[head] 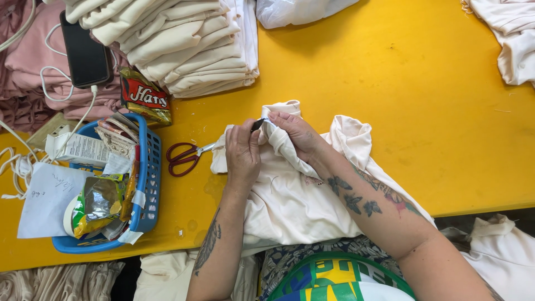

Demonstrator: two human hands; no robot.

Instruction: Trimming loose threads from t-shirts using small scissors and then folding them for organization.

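Cream garment [290, 195] lies bunched on the yellow table [423, 111], its upper fold pinched between both hands, red-handled scissors [186, 157] just beside its left edge. Left hand [243, 151] closed around a small dark tool [257, 124] at the fold; right hand [298, 131] curled, fingers gripping the cloth. Blue basket [149, 184] far left, folded cream stack [184, 44] behind.

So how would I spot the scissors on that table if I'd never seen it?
Start at the yellow table and find the blue plastic basket on its left side. Just right of the basket, beside the cream garment that both hands are working on, lie the scissors. Their dark red looped handles set them apart from the pale cloth around them.
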